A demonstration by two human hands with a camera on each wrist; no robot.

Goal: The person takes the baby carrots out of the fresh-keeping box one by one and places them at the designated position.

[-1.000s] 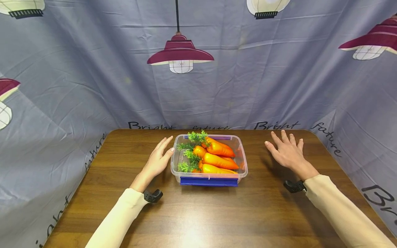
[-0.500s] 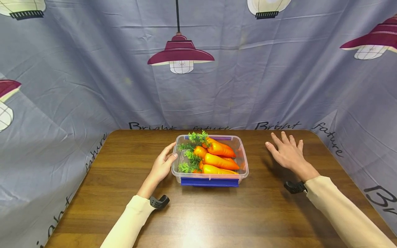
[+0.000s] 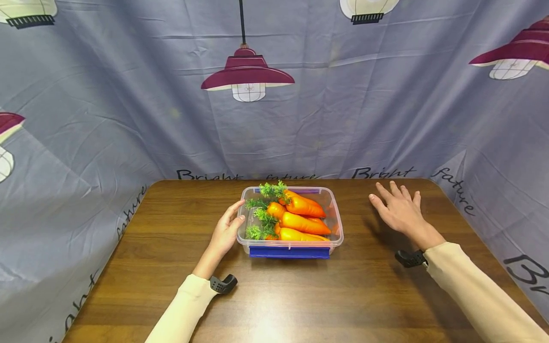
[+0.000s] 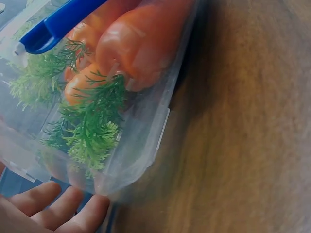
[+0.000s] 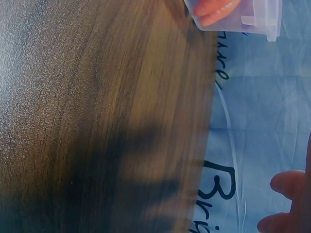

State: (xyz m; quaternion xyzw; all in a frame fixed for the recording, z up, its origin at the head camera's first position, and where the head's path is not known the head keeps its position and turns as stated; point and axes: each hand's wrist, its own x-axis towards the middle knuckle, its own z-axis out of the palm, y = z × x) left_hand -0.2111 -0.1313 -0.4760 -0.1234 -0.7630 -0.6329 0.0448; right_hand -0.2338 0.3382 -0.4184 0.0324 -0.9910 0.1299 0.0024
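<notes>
A clear plastic food container (image 3: 289, 244) with blue latches stands lidless on the table, its long side toward me. Several orange carrots (image 3: 302, 222) with green leafy tops (image 3: 266, 216) lie inside it, tops to the left. My left hand (image 3: 225, 232) is at the container's left end, thumb and fingertips against or very close to the wall; firm contact cannot be told. In the left wrist view its fingers (image 4: 73, 206) are extended just outside that end wall. Well to the right of the container, my right hand (image 3: 400, 210) is spread palm down above the table, holding nothing.
The brown wooden table (image 3: 291, 300) ends at a grey-blue curtain (image 3: 334, 124) printed with lamps and lettering, which also hangs along both sides. Each wrist carries a black band, such as the left wristband (image 3: 223, 284). The right hand casts a shadow (image 5: 121, 179) on the wood.
My left hand has come in toward the container's left end and slightly nearer to me. The right hand, the container and the carrots have stayed in place.
</notes>
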